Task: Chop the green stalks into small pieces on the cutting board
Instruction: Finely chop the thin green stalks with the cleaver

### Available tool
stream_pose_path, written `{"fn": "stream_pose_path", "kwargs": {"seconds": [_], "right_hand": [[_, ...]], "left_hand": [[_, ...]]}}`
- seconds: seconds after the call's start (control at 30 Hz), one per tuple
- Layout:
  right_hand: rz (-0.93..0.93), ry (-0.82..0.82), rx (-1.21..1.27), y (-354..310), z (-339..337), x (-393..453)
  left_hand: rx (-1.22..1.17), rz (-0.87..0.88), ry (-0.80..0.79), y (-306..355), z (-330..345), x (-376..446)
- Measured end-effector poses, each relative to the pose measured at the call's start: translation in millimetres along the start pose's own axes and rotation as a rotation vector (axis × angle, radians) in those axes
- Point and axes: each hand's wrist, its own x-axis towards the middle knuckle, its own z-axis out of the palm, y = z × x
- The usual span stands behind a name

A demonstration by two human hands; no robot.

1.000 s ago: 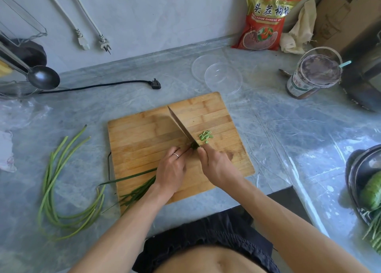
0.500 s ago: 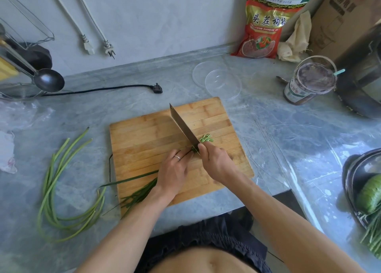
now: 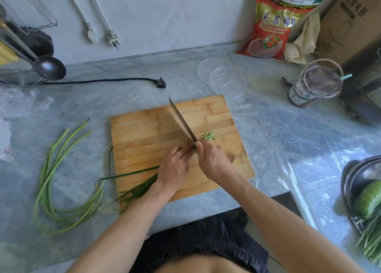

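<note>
A wooden cutting board lies on the grey counter. My left hand presses a bunch of green stalks flat on the board; their thin ends trail off its near-left corner. My right hand grips the handle of a knife, whose blade points away and to the left, its heel at the cut ends of the stalks beside my left fingertips. Several small cut pieces lie just right of the blade. More whole stalks curve on the counter to the left of the board.
Clear plastic lids lie behind the board, with a black plug and cord to their left. A jar, a red bag and a box stand at the back right. A ladle sits far left, a dark bowl with greens far right.
The knife blade has gone down and up between frames over the stalk ends. The pile of cut pieces right of the blade has grown slightly. My left hand stays on the bunch.
</note>
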Motion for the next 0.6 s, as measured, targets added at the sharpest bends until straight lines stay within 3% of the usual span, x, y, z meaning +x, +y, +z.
{"fn": "stream_pose_path", "kwargs": {"seconds": [0.2,0.37,0.6], "right_hand": [[0.010,0.031,0.071,-1.1,0.8,13.3],[0.164,-0.014,0.255,7.4,-7.6,19.9],[0.173,-0.008,0.270,1.3,-37.5,7.6]], "left_hand": [[-0.031,-0.024,0.020,-0.4,0.4,-2.5],[-0.037,-0.026,0.015,0.3,0.5,-2.2],[-0.046,-0.037,-0.014,-4.4,1.7,-3.1]]}}
